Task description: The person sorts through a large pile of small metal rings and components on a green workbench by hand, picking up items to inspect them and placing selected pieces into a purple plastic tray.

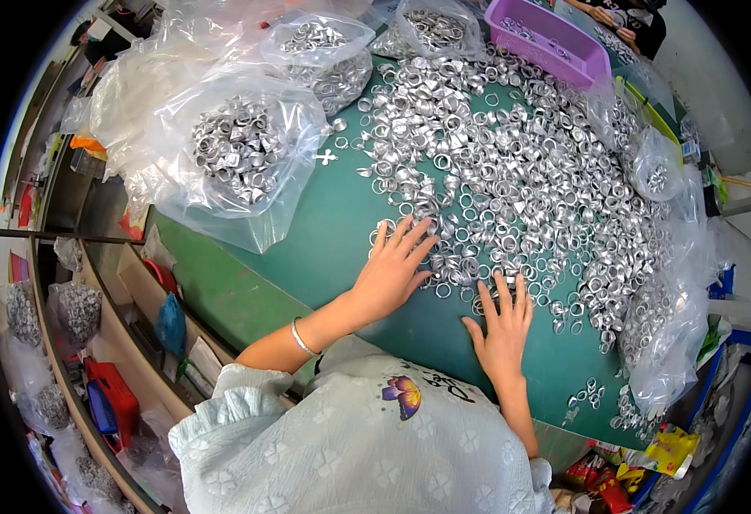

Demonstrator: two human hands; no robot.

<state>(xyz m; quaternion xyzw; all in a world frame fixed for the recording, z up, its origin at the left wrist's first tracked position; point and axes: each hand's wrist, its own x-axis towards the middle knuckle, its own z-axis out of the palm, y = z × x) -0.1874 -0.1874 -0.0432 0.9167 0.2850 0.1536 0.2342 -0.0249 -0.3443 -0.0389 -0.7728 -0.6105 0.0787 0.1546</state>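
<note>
- Silver-coloured rings lie heaped across the far and right parts of the green desk, their near edge meeting both hands.
- From the left hand, most of them lie ahead and to the right; its fingers are spread apart, tips on the near-left edge. Whether any ring is pinched there, I cannot tell.
- From the right hand, they lie straight ahead and to the right. Its fingers are apart too, tips at the near edge, palm down, thumb out to the left.
- Of the two, the left hand reaches farther forward; both touch or nearly touch the rings.
- As a whole, the rings stretch longest from far left to near right. Singly, they face every way, sharing no common axis.
- Left of them sits a clear bag holding more; a purple basket stands at their far side.
</note>
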